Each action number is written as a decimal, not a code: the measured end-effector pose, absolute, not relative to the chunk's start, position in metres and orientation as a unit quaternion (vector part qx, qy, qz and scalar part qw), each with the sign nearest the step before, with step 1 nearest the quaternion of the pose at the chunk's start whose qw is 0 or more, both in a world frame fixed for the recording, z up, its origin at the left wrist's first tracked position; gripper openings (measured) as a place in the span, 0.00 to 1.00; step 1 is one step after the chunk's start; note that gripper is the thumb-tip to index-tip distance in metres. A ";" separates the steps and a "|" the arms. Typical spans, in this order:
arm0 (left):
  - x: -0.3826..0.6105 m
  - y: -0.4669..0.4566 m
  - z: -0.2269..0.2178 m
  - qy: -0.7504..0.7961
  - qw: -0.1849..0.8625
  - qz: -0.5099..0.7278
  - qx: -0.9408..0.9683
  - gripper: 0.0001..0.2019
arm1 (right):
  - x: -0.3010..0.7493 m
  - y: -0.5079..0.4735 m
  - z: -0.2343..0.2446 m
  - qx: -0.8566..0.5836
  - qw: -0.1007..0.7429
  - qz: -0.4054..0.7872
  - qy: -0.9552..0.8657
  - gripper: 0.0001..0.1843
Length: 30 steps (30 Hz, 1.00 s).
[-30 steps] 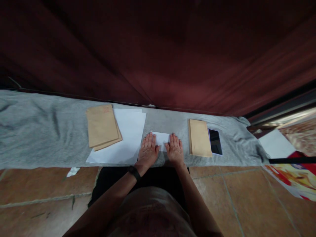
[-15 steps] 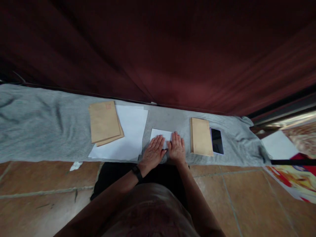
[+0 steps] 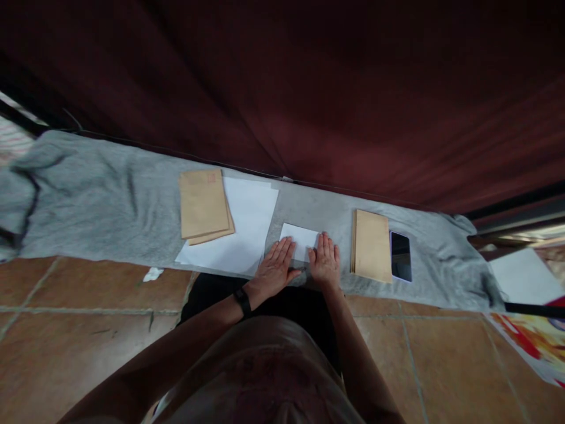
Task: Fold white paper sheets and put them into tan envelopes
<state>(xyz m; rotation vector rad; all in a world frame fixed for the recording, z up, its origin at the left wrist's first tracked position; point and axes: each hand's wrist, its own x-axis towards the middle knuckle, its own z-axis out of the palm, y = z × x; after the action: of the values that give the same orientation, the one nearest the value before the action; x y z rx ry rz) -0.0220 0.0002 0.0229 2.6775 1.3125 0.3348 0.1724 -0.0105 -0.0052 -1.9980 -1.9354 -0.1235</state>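
Observation:
A small white sheet of paper, apparently folded (image 3: 301,237), lies on the grey cloth in front of me. My left hand (image 3: 276,263) rests flat over its left side, fingers stretched out. On its right edge lies my right hand (image 3: 325,262), also flat, with the thumb a little apart. Neither hand grips anything. Left of my hands are larger white sheets (image 3: 249,224), partly under brown envelopes (image 3: 203,206). To the right sits another stack of brown envelopes (image 3: 372,244).
A dark-screened phone (image 3: 401,257) lies right of the right-hand envelopes. The grey cloth (image 3: 110,194) covers a long narrow surface. Behind it hangs a dark red curtain (image 3: 309,106). A white scrap (image 3: 153,274) is on the tiled floor (image 3: 101,288).
The camera view has turned, so the scene sits further right and tilts. My two hands have moved slightly apart, uncovering more of the small white paper.

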 end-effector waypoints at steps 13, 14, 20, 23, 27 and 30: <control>-0.025 -0.004 0.020 0.464 0.056 0.104 0.878 0.42 | 0.172 -0.011 -0.004 -0.705 0.200 -0.035 -0.680 0.33; -0.025 -0.004 0.020 0.465 0.055 0.105 0.878 0.42 | 0.172 -0.011 -0.003 -0.705 0.204 -0.032 -0.679 0.33; -0.025 -0.004 0.020 0.461 0.048 0.110 0.880 0.38 | 0.156 -0.018 0.008 -0.656 0.243 0.010 -0.714 0.29; -0.026 -0.004 0.020 0.458 0.051 0.109 0.881 0.34 | 0.137 -0.026 0.014 -0.612 0.219 0.044 -0.758 0.28; -0.026 -0.003 0.022 0.454 0.052 0.117 0.882 0.32 | 0.126 -0.034 0.017 -0.618 0.181 0.044 -0.763 0.29; -0.026 -0.003 0.024 0.448 0.054 0.120 0.885 0.32 | 0.131 -0.037 0.016 -0.633 0.170 0.029 -0.755 0.30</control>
<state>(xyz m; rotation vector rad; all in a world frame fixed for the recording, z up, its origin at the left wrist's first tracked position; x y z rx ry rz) -0.0264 -0.0032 0.0240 2.6880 1.3599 0.3649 0.1311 -0.0373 0.0165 -1.7979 -2.1453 0.0814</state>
